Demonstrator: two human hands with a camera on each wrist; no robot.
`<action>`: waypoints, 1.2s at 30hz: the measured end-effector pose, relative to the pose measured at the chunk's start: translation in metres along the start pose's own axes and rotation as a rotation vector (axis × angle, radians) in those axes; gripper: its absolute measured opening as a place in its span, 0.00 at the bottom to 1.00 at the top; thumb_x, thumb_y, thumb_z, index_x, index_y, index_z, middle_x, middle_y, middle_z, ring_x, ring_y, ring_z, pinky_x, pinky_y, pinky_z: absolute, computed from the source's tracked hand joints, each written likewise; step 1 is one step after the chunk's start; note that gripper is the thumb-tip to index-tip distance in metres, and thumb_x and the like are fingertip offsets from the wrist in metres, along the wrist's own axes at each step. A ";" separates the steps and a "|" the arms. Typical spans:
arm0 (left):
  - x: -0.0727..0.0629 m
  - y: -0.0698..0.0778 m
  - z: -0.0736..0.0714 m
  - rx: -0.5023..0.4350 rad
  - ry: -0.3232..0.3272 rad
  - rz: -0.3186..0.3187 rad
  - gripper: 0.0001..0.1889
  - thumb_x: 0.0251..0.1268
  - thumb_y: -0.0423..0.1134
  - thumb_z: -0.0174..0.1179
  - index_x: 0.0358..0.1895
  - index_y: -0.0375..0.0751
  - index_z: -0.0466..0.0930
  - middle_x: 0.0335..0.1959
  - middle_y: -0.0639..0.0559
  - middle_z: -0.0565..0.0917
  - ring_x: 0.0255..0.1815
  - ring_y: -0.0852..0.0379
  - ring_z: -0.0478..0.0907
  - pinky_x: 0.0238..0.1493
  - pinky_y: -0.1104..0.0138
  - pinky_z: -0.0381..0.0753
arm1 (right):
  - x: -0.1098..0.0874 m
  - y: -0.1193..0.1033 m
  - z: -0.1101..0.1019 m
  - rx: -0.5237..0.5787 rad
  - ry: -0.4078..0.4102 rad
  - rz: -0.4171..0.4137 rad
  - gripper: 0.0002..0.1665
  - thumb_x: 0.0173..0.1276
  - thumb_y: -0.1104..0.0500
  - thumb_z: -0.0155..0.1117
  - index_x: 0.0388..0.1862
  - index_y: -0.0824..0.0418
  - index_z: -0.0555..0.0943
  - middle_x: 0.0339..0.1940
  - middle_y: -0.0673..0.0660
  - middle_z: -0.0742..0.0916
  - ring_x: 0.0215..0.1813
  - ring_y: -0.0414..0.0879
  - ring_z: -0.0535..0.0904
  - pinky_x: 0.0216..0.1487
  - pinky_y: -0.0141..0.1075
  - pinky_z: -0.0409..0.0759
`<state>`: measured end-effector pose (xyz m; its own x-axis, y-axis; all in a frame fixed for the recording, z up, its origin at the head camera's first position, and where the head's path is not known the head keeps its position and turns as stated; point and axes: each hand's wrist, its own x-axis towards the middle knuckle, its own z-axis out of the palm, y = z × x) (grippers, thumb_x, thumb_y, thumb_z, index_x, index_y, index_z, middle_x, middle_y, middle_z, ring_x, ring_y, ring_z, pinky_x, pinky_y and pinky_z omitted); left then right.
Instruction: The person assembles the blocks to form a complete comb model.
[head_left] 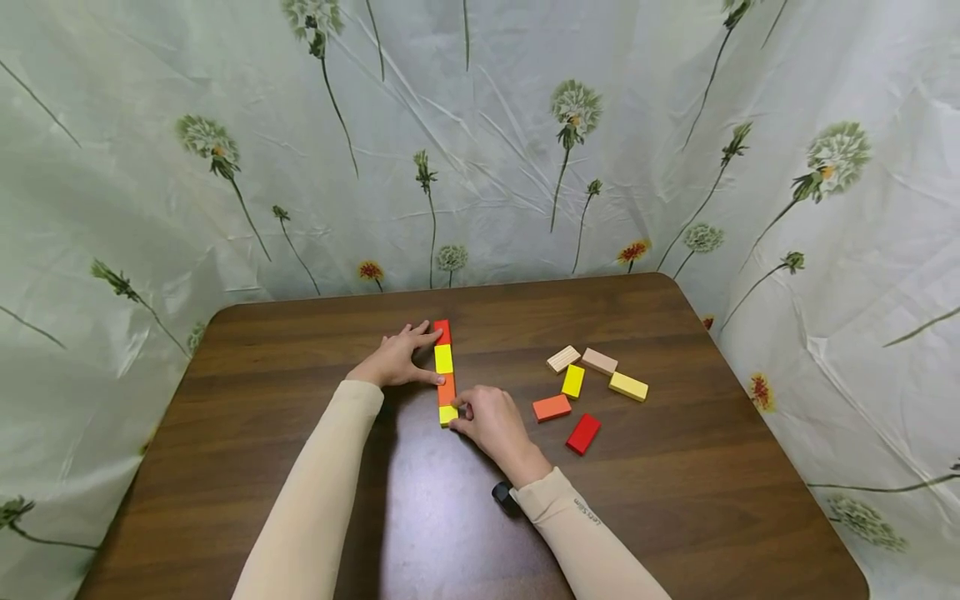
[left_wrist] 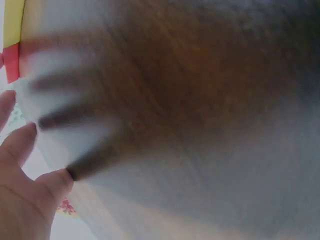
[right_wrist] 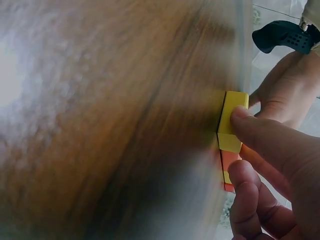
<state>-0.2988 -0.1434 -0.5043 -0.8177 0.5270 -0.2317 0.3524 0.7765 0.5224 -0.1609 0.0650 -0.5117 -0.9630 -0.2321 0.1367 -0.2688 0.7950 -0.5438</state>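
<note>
Several wooden blocks stand end to end in a straight row: a red block (head_left: 442,332) at the far end, a yellow block (head_left: 444,359), an orange block (head_left: 446,390) and a yellow block (head_left: 447,413) at the near end. From the left side my left hand (head_left: 396,360) steadies the row, its fingers spread. Its index finger touches the red block and its thumb the orange one. My right hand (head_left: 495,421) pinches the near yellow block between thumb and index finger, its other fingers curled in. In the right wrist view the thumb presses that yellow block (right_wrist: 230,142).
Right of my right hand lie loose blocks: a red block (head_left: 583,434), an orange block (head_left: 551,407), a yellow block (head_left: 573,382), a pale yellow block (head_left: 628,387) and two plain wood-toned ones. A floral curtain (head_left: 502,167) hangs behind the brown table (head_left: 712,500).
</note>
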 end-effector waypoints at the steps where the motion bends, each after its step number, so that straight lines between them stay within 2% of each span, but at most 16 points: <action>1: 0.000 0.001 0.000 0.009 0.003 0.005 0.53 0.61 0.59 0.78 0.86 0.49 0.61 0.90 0.41 0.51 0.90 0.30 0.43 0.79 0.21 0.42 | 0.000 0.000 0.000 0.002 -0.004 0.005 0.14 0.60 0.55 0.87 0.43 0.57 0.94 0.23 0.47 0.81 0.26 0.36 0.72 0.30 0.29 0.70; 5: -0.001 0.004 -0.001 0.042 0.001 0.034 0.52 0.61 0.58 0.79 0.85 0.47 0.63 0.90 0.44 0.53 0.91 0.32 0.46 0.79 0.22 0.47 | 0.000 -0.001 0.000 0.007 -0.015 0.017 0.14 0.60 0.55 0.87 0.43 0.57 0.94 0.23 0.47 0.82 0.26 0.36 0.72 0.30 0.29 0.70; 10: -0.002 0.006 0.000 0.075 0.003 0.082 0.49 0.62 0.54 0.78 0.83 0.41 0.66 0.88 0.41 0.60 0.89 0.33 0.54 0.84 0.35 0.58 | 0.000 -0.001 -0.001 0.015 -0.025 0.032 0.13 0.60 0.56 0.87 0.43 0.57 0.94 0.23 0.46 0.82 0.26 0.36 0.72 0.30 0.29 0.70; 13: -0.003 0.007 -0.001 0.077 0.004 0.099 0.49 0.63 0.53 0.78 0.83 0.40 0.66 0.87 0.40 0.60 0.88 0.33 0.57 0.84 0.39 0.61 | 0.001 -0.001 -0.002 0.019 -0.028 0.038 0.13 0.61 0.55 0.86 0.43 0.57 0.94 0.23 0.46 0.82 0.26 0.36 0.72 0.30 0.29 0.70; 18: -0.007 0.008 -0.003 0.077 -0.019 0.094 0.50 0.64 0.57 0.77 0.84 0.41 0.65 0.88 0.41 0.59 0.88 0.32 0.56 0.83 0.36 0.60 | 0.001 -0.001 -0.001 0.026 -0.041 0.048 0.14 0.61 0.56 0.86 0.44 0.57 0.94 0.22 0.45 0.81 0.25 0.35 0.71 0.28 0.29 0.70; 26: -0.012 0.012 -0.004 0.091 -0.037 0.058 0.61 0.52 0.63 0.82 0.86 0.43 0.61 0.90 0.44 0.55 0.89 0.32 0.52 0.84 0.30 0.51 | 0.002 -0.001 -0.002 0.032 -0.061 0.070 0.15 0.61 0.55 0.86 0.45 0.57 0.94 0.22 0.45 0.80 0.25 0.35 0.71 0.27 0.28 0.68; 36: -0.011 0.013 0.002 0.134 -0.034 0.046 0.68 0.46 0.69 0.82 0.88 0.45 0.56 0.91 0.46 0.51 0.90 0.32 0.50 0.81 0.24 0.50 | 0.002 0.000 -0.002 0.012 -0.050 0.064 0.15 0.60 0.53 0.87 0.45 0.56 0.94 0.22 0.45 0.82 0.26 0.35 0.71 0.29 0.29 0.69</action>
<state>-0.2844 -0.1385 -0.4969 -0.7841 0.5729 -0.2385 0.4487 0.7889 0.4198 -0.1629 0.0657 -0.5096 -0.9762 -0.2088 0.0595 -0.2057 0.8023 -0.5604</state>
